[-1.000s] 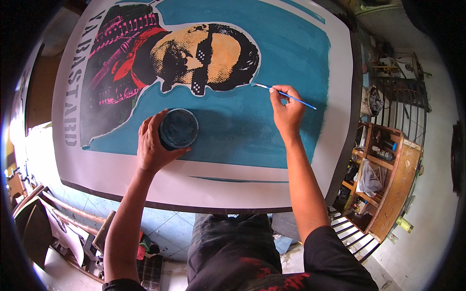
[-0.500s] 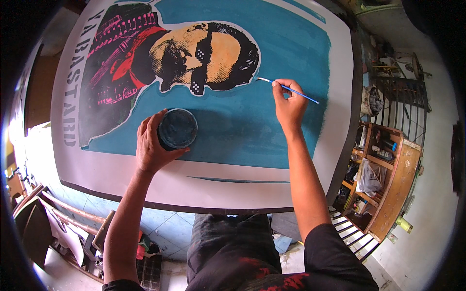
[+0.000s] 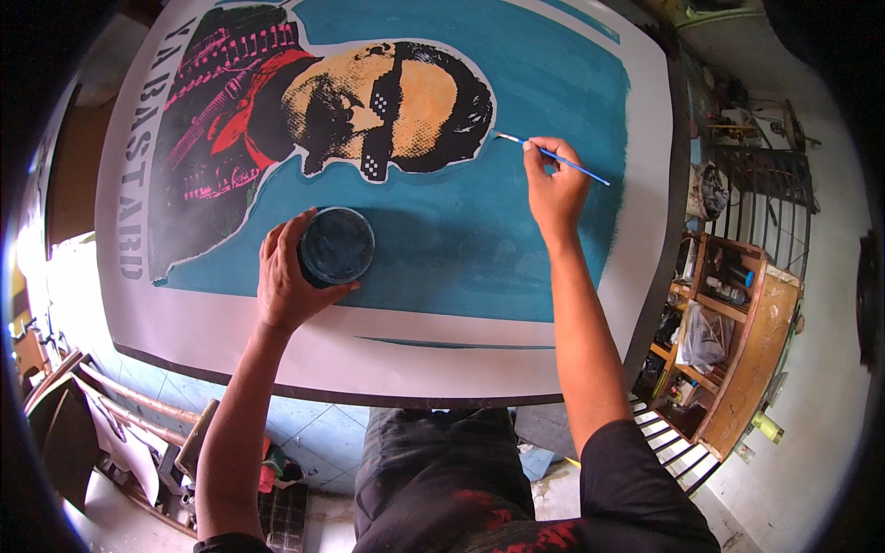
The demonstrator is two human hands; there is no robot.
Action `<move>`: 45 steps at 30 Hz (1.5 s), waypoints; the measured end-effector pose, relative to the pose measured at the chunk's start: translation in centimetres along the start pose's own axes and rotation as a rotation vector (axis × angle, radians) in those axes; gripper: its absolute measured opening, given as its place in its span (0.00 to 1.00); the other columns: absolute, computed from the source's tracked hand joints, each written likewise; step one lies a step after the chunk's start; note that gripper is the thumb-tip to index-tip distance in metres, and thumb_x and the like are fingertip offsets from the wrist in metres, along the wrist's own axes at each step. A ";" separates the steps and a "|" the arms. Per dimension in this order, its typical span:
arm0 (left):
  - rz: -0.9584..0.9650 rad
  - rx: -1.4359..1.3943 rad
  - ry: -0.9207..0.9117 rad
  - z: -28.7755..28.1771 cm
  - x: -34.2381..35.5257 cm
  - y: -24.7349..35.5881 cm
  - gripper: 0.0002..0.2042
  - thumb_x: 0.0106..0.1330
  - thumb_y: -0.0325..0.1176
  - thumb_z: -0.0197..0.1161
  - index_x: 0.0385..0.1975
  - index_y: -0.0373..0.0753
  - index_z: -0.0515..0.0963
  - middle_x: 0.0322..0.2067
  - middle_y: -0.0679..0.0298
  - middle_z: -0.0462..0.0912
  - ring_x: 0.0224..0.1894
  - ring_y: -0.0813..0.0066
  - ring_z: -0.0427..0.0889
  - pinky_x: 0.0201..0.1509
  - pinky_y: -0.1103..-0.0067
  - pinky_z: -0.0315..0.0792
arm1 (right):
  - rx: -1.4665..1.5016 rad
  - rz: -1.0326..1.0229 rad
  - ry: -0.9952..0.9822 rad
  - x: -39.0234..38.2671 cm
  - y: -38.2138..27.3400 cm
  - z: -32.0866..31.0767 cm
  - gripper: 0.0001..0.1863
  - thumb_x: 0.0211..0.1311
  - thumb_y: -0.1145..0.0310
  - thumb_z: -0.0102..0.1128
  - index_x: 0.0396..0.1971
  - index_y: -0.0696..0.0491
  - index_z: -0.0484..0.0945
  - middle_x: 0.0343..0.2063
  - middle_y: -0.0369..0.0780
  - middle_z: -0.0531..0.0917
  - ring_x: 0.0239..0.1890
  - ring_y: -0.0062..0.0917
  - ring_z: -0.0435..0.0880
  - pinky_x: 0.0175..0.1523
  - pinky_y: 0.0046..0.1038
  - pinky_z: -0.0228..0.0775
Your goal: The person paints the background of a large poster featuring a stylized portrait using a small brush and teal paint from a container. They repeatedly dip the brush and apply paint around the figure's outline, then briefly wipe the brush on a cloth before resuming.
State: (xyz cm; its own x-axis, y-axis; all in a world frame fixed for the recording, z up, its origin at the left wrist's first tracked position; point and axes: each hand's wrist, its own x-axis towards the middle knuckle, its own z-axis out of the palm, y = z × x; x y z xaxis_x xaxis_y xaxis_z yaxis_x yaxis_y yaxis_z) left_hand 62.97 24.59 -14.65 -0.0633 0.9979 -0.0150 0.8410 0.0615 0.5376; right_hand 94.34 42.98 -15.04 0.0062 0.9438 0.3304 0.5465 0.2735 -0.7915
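Observation:
A large poster (image 3: 442, 327) with a portrait lying sideways on a teal ground covers the table. In my right hand (image 3: 557, 189) is a thin blue paintbrush (image 3: 576, 167), pinched between thumb and fingers. Its tip is at the white outline beside the portrait's dark hair (image 3: 472, 111); whether it touches the surface I cannot tell. My left hand (image 3: 290, 276) is wrapped round the left side of a round paint tub (image 3: 337, 245), which holds dark teal paint. The tub is over the teal area below the portrait and casts a shadow to its right.
The table's dark edge (image 3: 433, 402) runs close in front of my body. To the right stands a wooden shelf unit (image 3: 751, 355) with bottles and a plastic bag (image 3: 706, 334). Boards and poles (image 3: 138, 405) lean at the lower left, above a tiled floor (image 3: 309, 442).
My right hand has moved slightly up and to the right, carrying the brush tip along the outline beside the hair. The left hand and the tub have stayed in place.

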 end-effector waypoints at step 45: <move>0.024 -0.306 0.461 -1.9 -4.3 8.5 0.53 0.38 0.38 0.82 0.64 0.38 0.53 0.55 0.48 0.71 0.56 0.52 0.73 0.59 0.63 0.70 | 0.321 0.590 0.331 -23.6 -4.9 -40.9 0.07 0.64 0.70 0.60 0.35 0.59 0.75 0.29 0.38 0.81 0.32 0.20 0.81 0.40 0.22 0.73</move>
State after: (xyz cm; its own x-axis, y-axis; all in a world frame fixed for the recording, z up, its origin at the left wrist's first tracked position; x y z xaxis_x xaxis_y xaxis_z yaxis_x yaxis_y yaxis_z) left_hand 69.36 20.74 -8.47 -0.3326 0.8819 0.3340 0.6547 -0.0389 0.7549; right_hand 125.76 11.77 2.06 0.5017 0.8594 -0.0985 0.1034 -0.1726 -0.9795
